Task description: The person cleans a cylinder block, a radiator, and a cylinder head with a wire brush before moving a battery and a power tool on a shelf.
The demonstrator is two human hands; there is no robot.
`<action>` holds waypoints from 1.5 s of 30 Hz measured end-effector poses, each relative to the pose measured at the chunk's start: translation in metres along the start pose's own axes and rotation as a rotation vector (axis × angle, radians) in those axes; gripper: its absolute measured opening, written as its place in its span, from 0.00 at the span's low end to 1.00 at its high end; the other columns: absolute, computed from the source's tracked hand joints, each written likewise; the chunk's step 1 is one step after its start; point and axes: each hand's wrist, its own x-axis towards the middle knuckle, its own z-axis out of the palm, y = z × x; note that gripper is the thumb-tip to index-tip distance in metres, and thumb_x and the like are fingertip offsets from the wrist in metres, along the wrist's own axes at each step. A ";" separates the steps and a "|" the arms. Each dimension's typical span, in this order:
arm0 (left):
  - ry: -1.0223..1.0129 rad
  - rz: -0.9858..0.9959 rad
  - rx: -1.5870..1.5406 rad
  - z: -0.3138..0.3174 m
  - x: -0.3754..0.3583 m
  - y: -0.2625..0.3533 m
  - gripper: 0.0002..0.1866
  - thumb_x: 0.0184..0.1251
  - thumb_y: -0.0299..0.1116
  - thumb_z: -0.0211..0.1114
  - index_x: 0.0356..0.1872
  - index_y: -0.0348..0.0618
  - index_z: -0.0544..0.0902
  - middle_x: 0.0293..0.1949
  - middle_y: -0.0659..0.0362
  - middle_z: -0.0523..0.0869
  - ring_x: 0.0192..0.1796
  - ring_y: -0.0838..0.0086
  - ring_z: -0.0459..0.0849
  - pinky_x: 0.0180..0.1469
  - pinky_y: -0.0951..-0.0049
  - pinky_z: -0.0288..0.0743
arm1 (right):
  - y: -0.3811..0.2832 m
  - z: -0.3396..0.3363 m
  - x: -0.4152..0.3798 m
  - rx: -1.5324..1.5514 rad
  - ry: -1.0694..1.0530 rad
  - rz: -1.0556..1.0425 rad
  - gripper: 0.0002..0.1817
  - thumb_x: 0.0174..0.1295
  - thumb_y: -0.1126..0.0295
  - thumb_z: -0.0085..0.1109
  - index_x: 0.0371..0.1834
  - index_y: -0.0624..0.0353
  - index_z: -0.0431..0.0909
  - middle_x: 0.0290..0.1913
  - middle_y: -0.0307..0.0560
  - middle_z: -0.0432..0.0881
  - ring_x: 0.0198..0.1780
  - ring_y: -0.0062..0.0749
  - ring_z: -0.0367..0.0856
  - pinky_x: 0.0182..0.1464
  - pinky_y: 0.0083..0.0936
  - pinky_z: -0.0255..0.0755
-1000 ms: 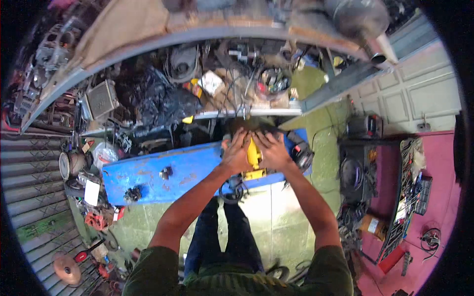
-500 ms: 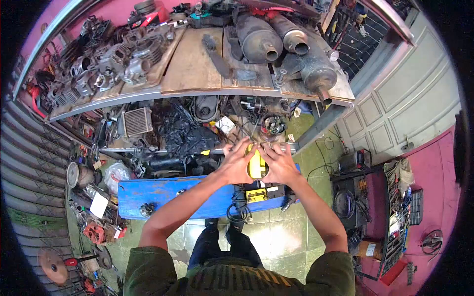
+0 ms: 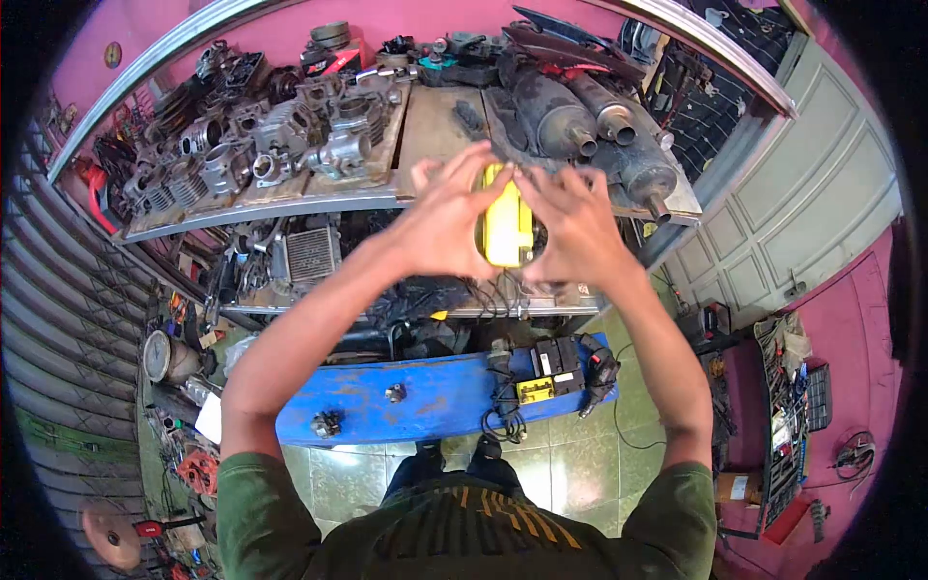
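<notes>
Between my two hands, raised well above the bench, is a yellow box-shaped object [image 3: 503, 230]; its exact kind I cannot make out. My left hand [image 3: 447, 215] grips its left side, fingers curled over the top end. On the other side my right hand [image 3: 572, 224] closes around it with the thumb near the top. Lower down, a blue bench [image 3: 435, 391] carries a black box [image 3: 555, 358], a yellow block [image 3: 535, 391], a black cable [image 3: 503, 391] and a black hand tool [image 3: 600, 365]. Small metal parts [image 3: 327, 422] lie at its left.
Behind my hands a shelf [image 3: 430, 135] holds engine cylinders [image 3: 285, 126] at left and exhaust mufflers [image 3: 551, 111] at right. A radiator [image 3: 311, 253] stands on the lower shelf. Tools crowd a rack [image 3: 778, 406] at right; clutter and a shutter [image 3: 72, 319] are at left.
Both hands have lifted the yellow object up and away from the bench, toward the upper shelf. The view has shifted, showing more of the bench. The grip stays on both sides.
</notes>
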 end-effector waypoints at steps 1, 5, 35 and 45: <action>0.018 0.009 0.018 -0.010 0.005 -0.011 0.61 0.28 0.53 0.84 0.75 0.43 0.74 0.72 0.44 0.73 0.81 0.52 0.62 0.71 0.38 0.53 | 0.003 -0.003 0.015 0.005 0.011 -0.009 0.62 0.23 0.52 0.82 0.73 0.63 0.74 0.62 0.53 0.82 0.56 0.45 0.79 0.61 0.49 0.65; 0.031 0.026 0.113 -0.036 0.027 -0.054 0.60 0.31 0.55 0.84 0.74 0.41 0.75 0.73 0.46 0.73 0.81 0.54 0.63 0.72 0.40 0.52 | 0.019 0.015 0.066 -0.069 0.053 -0.012 0.59 0.23 0.50 0.81 0.70 0.62 0.77 0.61 0.53 0.83 0.59 0.45 0.78 0.60 0.49 0.65; 0.053 -0.152 0.187 0.000 0.036 -0.126 0.45 0.52 0.39 0.82 0.75 0.53 0.75 0.75 0.62 0.76 0.81 0.66 0.67 0.70 0.42 0.53 | 0.027 0.113 0.105 -0.056 0.124 0.228 0.35 0.48 0.66 0.77 0.66 0.48 0.82 0.67 0.35 0.84 0.62 0.42 0.76 0.64 0.64 0.62; 0.341 -0.258 0.353 0.040 0.029 -0.111 0.38 0.52 0.26 0.77 0.69 0.52 0.78 0.70 0.65 0.81 0.78 0.65 0.70 0.68 0.44 0.56 | 0.019 0.135 0.111 -0.191 0.210 0.267 0.32 0.53 0.72 0.70 0.66 0.49 0.80 0.67 0.36 0.84 0.60 0.43 0.79 0.64 0.64 0.60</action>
